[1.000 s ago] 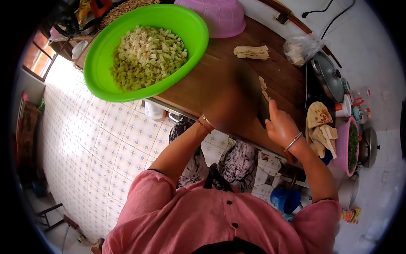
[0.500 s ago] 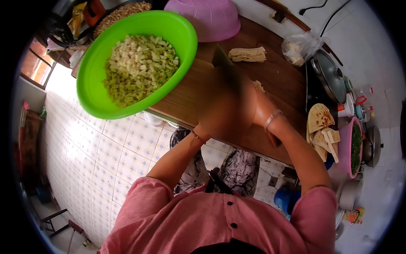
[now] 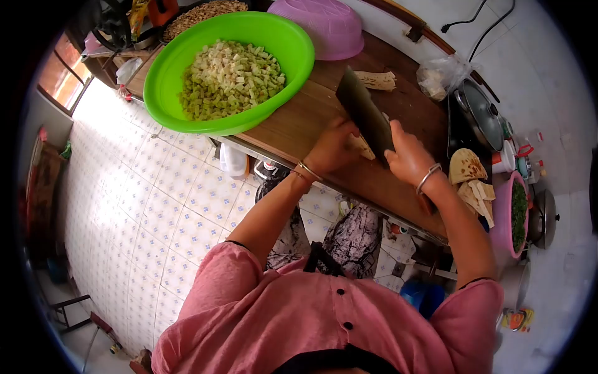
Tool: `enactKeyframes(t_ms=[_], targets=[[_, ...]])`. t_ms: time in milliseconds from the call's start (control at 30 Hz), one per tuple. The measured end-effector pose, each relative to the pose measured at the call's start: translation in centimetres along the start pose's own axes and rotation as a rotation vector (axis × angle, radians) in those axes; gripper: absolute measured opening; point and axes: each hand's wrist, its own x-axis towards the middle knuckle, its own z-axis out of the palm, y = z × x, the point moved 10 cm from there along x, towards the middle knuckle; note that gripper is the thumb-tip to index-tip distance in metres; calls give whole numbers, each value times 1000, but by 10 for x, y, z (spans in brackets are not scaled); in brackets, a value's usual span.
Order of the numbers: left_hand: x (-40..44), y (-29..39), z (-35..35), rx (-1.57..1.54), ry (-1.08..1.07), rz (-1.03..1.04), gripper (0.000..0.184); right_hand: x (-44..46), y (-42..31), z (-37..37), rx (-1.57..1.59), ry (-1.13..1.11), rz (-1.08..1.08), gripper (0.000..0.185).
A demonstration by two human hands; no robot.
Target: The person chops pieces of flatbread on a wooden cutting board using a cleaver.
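Note:
My right hand (image 3: 411, 153) is closed around a cleaver (image 3: 369, 115). The wide dark blade slants up and left over the wooden board, and a brown handle end shows below my wrist. Just left of the blade, my left hand (image 3: 336, 144) has its fingers curled down on a pale piece of flatbread (image 3: 362, 148). The fingertips and part of that piece are hidden. Beyond the blade lies a stack of flatbread strips (image 3: 379, 80). Light crumbs are scattered near it on the wooden worktop (image 3: 398, 187).
A green basin (image 3: 299, 68) of pale green diced vegetable stands at the worktop's left. Behind it are an upturned purple basket (image 3: 324, 31) and a pan of brown bits (image 3: 202, 19). At right are browned flatbread (image 3: 468, 165), a pink basin of greens (image 3: 500, 221) and a lidded pan (image 3: 483, 112).
The view has shifted, so the basin appears higher and further right. My hands, blurred together before, now show apart, with the cleaver blade between them. My right hand sits further right.

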Motion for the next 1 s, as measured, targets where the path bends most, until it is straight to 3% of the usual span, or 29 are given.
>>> enactKeyframes(t_ms=[100,167,367,467,600,767,967,1000], targets=[[2,3,0,8,22,44,30,-18,1,14,-25,-74,-1,54],[1,1,1,38,20,61,28,-24,2,17,-68,-74,31,33],[2,-15,13,43,-47,-70,12,-21,-3,18,-59,-113,39,29],[3,-18,14,52,-57,-138,11,-8,4,24,-19,-169,58,29],[6,-17,15,103,-74,-63,15,16,5,33,-10,-148,34,29],[5,-13,15,51,-67,-22,13,52,-13,34,51,19,-79,30],[1,-4,6,30,-51,-37,23,68,-6,27,66,30,-60,33],[0,-5,3,14,-39,-55,26,66,-5,25,86,10,-49,41]])
